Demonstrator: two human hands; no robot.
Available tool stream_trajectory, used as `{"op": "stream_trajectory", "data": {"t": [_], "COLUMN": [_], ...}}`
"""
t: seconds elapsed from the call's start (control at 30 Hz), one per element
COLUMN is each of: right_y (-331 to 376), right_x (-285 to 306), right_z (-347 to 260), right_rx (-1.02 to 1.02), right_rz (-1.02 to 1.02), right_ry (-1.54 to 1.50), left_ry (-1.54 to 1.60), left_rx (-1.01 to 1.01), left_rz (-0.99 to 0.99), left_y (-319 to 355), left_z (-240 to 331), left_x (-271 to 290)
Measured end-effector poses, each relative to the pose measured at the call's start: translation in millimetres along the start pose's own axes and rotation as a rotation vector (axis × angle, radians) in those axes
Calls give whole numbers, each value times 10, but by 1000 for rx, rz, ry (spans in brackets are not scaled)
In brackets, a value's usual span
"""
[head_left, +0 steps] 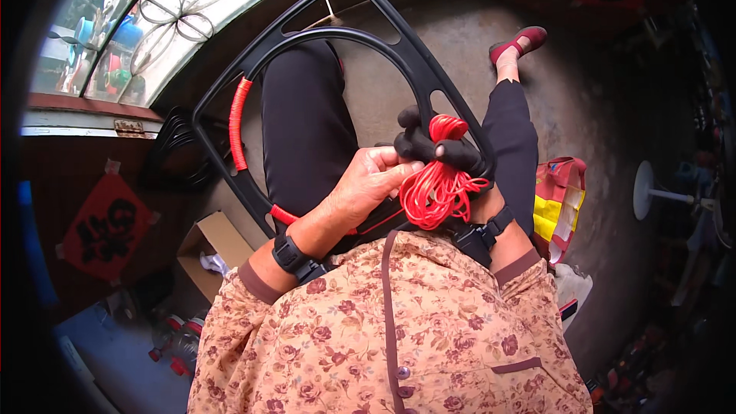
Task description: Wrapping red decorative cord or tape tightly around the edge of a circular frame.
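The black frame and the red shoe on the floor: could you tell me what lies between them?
Head view: only bare grey floor lies between the black frame and red shoe.

Left hand [368, 188]: bare. Right hand [437, 149]: black glove. Each wrist carries a black strap with buckle. Sleeves behind the wrists: tan floral fabric, brown cuffs. Beyond the hands: black trousers, one dark red shoe.

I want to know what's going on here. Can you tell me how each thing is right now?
Black frame: resting on lap, partly wrapped in red cord.
Red cord bundle: loose loops, held.
Right hand: gloved, gripping frame and cord.
Left hand: bare, touching the cord.
Cardboard box: open.
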State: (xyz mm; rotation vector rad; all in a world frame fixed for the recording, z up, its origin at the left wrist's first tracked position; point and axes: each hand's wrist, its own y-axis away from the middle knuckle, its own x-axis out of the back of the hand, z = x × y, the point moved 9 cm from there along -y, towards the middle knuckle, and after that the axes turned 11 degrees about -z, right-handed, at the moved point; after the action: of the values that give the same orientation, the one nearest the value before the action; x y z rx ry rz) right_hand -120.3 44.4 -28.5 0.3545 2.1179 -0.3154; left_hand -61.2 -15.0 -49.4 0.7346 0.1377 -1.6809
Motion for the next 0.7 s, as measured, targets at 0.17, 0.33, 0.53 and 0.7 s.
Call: {"op": "stream_trajectory", "data": {"t": [0.17, 0.33, 0.53, 0.7], "right_y": [352, 624, 688, 735], "right_x": [502, 629, 79, 13], "right_z": [-138, -557, -384, -367], "right_rx": [9, 439, -311, -320], "right_rz": [465, 118, 510, 553], "right_ry": [481, -496, 680, 822], "left_ry": [-15, -13, 10, 75], "left_rx": [-23, -2, 10, 89], "left_rz": [51, 58, 97, 34], "left_y": [39, 75, 58, 46], "left_z": [106, 100, 94, 55], "left_x": [147, 151, 117, 66]}}
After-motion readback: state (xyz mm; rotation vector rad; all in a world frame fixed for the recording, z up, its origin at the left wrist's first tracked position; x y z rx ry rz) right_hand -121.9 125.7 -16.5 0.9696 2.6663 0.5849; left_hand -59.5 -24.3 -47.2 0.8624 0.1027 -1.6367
